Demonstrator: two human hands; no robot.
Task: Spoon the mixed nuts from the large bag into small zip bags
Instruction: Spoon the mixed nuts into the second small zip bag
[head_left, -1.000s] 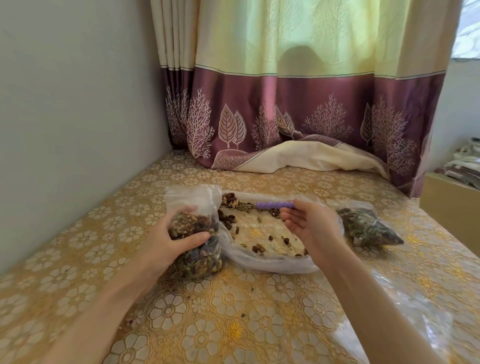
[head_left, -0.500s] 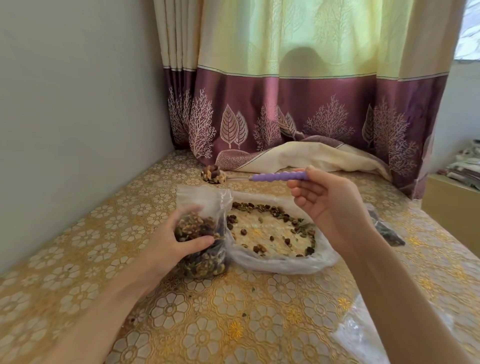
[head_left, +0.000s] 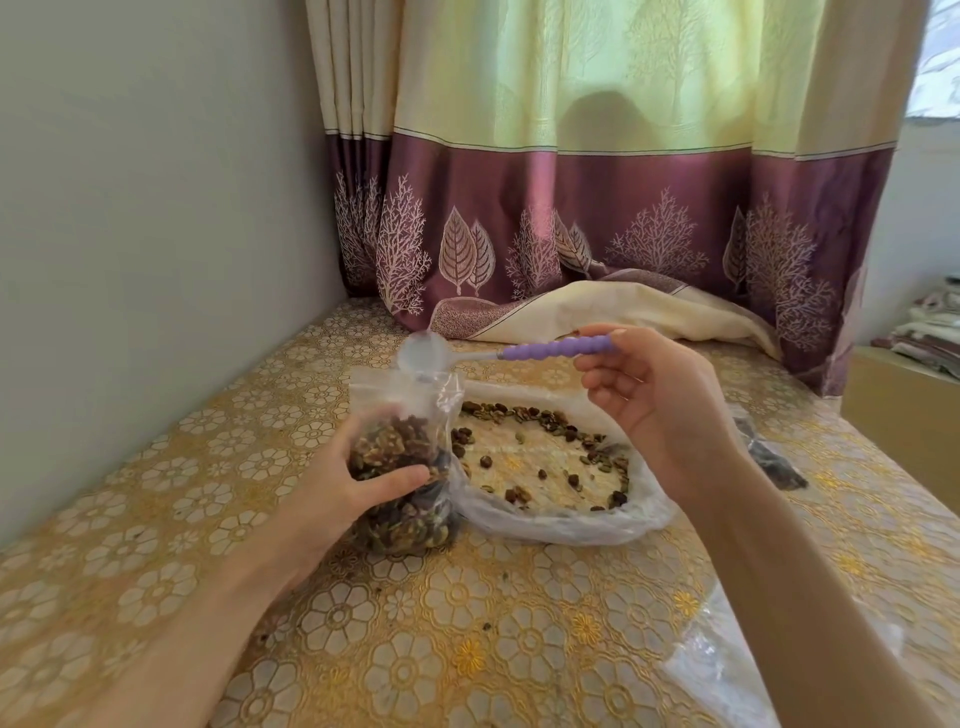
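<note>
Left hand (head_left: 332, 486) is wrapped around a small clear zip bag (head_left: 402, 467) packed with mixed nuts, standing on the gold floral worktop (head_left: 467, 649). Right hand (head_left: 660, 410) pinches a purple-handled spoon (head_left: 498, 352), bowl tipped over the bag's mouth. The large clear plastic bag (head_left: 545, 467), nearly emptied, sits just beside it.

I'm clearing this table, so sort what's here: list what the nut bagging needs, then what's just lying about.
Needed:
- large bag with the last nuts
- small zip bag, held by the left hand
- purple-handled spoon, held by the right hand

Lying about:
- filled bag behind the right wrist
- clear plastic at the near right
- curtain
</note>
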